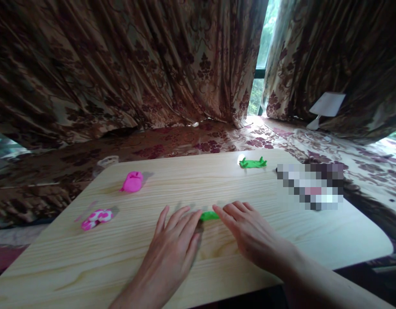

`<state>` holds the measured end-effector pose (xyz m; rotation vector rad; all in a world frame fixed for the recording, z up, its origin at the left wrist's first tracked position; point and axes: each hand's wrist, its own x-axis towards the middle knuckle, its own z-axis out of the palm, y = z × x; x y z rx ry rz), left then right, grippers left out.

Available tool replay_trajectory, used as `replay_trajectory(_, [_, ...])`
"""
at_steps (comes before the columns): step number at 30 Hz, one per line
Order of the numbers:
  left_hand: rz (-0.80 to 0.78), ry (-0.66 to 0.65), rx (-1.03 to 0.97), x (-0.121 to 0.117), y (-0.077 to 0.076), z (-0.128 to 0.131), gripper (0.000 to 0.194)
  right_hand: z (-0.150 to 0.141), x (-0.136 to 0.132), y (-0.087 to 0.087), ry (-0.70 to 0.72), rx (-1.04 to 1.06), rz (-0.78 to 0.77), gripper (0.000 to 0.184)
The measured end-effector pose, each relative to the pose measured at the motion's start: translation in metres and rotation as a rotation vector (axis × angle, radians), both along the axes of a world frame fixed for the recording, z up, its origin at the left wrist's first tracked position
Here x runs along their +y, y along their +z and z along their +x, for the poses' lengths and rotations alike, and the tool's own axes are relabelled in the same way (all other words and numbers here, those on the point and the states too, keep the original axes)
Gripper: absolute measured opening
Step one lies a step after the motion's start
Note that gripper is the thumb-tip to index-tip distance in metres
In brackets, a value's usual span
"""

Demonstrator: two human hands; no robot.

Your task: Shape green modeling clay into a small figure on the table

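A short roll of green modelling clay (210, 215) lies on the wooden table (136, 257) between my two hands. My left hand (175, 240) is spread with its fingers stretched out, the fingertips at the roll's left end. From the right, my right hand (246, 227) reaches over with its fingers extended, the index fingertip at the roll's other end. Both palms face down, and they hide the ends of the roll. Farther back stands a green clay piece (253, 163) with small upright prongs at its corners.
At the left are a pink clay piece (132, 182) and a pink-and-white clay piece (96, 219). A blurred-out object (310, 186) lies near the right edge. Behind the table, a white lamp (327, 105) stands on a patterned ledge before floral curtains (185, 64).
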<state>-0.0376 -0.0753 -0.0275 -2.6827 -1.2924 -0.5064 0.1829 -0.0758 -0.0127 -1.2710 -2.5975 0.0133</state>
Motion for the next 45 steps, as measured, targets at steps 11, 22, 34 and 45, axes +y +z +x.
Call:
replay_trajectory(11, [-0.021, -0.027, 0.042, 0.0, 0.007, -0.003, 0.033, -0.008, -0.001, -0.002, 0.022, -0.016, -0.011, 0.042])
replay_trajectory(22, [-0.054, -0.02, 0.007, -0.001, 0.013, -0.003, 0.03, 0.009, 0.0, -0.001, 0.0, -0.027, -0.026, 0.032])
replay_trajectory(34, [-0.118, 0.018, 0.038, 0.001, 0.004, -0.009, 0.034, -0.005, 0.014, 0.002, 0.066, -0.077, -0.015, 0.039])
replay_trajectory(45, [-0.141, 0.158, -0.102, 0.01, 0.012, 0.01, 0.031, 0.01, 0.018, 0.006, 0.046, -0.004, -0.082, 0.036])
